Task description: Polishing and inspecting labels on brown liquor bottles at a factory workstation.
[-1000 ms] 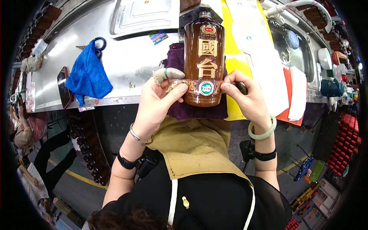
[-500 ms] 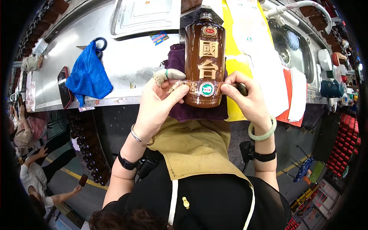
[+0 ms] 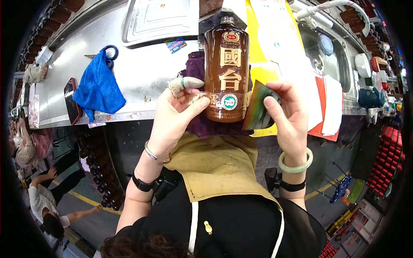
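A brown glass bottle (image 3: 227,77) with gold characters lies on its back on a folded purple cloth (image 3: 195,71), neck pointing away from me. Across its lower part runs a gold label strip (image 3: 215,101) with a round green-and-white emblem. My left hand (image 3: 180,103) pinches the strip's left end, which stands off the glass. A knitted finger cover (image 3: 185,84) sits on that hand's index finger. Beside the bottle's lower right side, my right hand (image 3: 288,112) grips a dark green, glossy flat scraper (image 3: 260,107), its straight edge toward the bottle.
On the steel bench to the left are a blue cloth (image 3: 100,86), scissors (image 3: 111,53) and a phone (image 3: 71,101). A metal tray (image 3: 161,21) lies farther back. White sheets (image 3: 284,56) over yellow paper flank the bottle, with a sink (image 3: 327,47) beyond. People work at far left.
My right hand has let go of the strip's right end and drawn to the right. The scraper has swung round into view in its fingers. My left hand keeps its pinch.
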`<state>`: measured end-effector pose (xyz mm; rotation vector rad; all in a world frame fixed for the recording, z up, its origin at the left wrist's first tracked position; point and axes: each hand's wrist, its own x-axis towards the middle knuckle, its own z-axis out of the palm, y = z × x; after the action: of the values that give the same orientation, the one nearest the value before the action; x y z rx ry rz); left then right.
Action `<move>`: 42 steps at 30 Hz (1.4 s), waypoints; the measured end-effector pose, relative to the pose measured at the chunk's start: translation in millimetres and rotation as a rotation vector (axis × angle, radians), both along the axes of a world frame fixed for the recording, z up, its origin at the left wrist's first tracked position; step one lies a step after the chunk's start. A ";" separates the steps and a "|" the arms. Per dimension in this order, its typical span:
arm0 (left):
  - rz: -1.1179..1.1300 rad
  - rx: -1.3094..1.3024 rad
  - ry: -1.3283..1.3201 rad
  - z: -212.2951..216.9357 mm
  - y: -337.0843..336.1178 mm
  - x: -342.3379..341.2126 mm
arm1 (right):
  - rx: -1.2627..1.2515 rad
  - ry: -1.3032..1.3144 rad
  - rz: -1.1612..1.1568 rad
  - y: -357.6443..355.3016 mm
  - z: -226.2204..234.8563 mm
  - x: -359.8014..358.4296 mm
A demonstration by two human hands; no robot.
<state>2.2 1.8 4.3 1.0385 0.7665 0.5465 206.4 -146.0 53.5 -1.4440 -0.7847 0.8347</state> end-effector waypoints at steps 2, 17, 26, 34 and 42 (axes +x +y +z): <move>0.007 0.022 0.009 -1.2 -2.3 0.5 | -0.085 -0.041 0.002 1.2 -3.3 -10.0; 0.220 0.988 0.300 -13.4 -12.9 -18.4 | -0.199 -0.657 0.101 -2.4 -5.2 -0.1; -0.114 1.125 0.407 -22.0 -33.2 -15.7 | -0.077 -0.918 -0.002 25.9 -38.5 -27.0; -0.187 1.200 0.355 -14.7 -38.3 -0.9 | -0.025 -0.493 0.073 28.8 -7.6 -21.5; 0.076 0.979 0.175 -21.0 -28.0 -12.9 | -0.127 -0.987 -0.022 27.0 -20.2 -22.3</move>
<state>-10.7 -26.2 -16.7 1.9827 0.6881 0.9425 184.1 -119.0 33.3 -1.9804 -1.4484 0.0943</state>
